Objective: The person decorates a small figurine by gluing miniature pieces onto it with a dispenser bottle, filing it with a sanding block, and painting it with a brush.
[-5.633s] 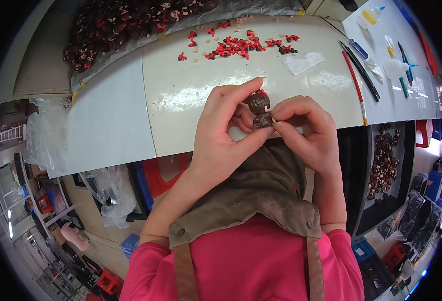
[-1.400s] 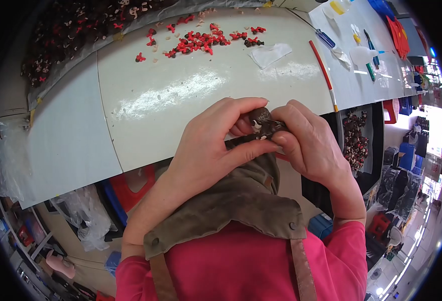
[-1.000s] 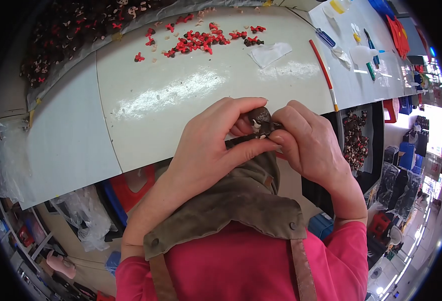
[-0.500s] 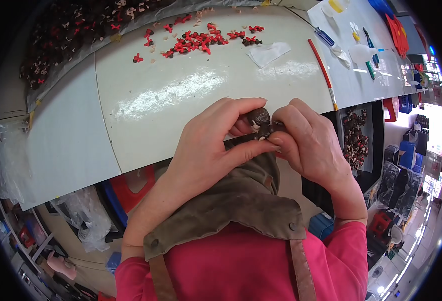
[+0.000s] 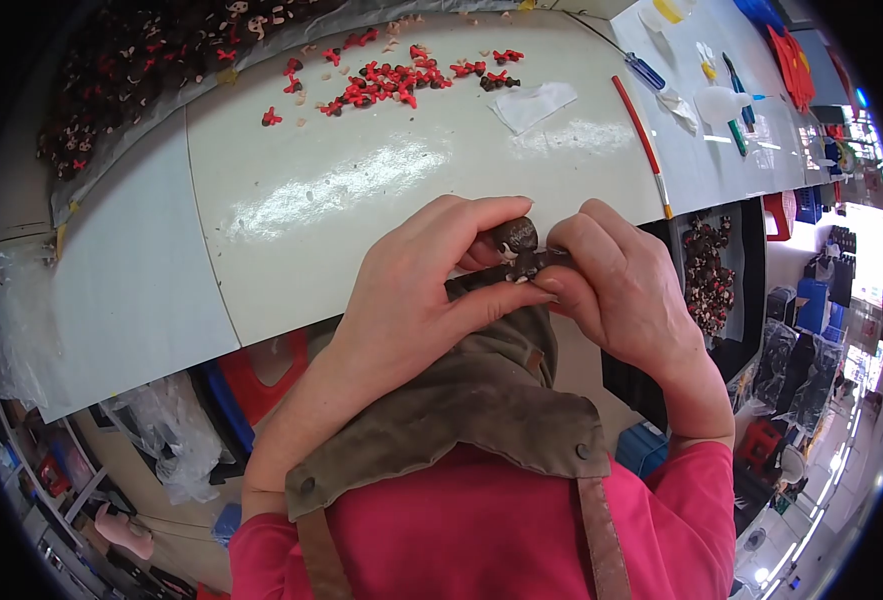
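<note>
A small dark brown figurine [image 5: 518,236] with a round head and a paler patch on its face is held between both hands, just off the table's near edge. My left hand [image 5: 421,265] is closed around its left side, thumb along the bottom and index finger by the head. On the other side, my right hand [image 5: 621,280] pinches the figurine's dark arm-like part between thumb and curled fingers. The fingers hide much of its lower body.
Small red and dark pieces [image 5: 391,82] lie scattered on the white table [image 5: 311,170], near a white tissue [image 5: 533,105]. A red-handled brush [image 5: 636,125], a screwdriver [image 5: 645,72] and a white bottle [image 5: 721,105] lie rightward. Dark figures fill a tray [image 5: 151,70] and a bin [image 5: 709,275].
</note>
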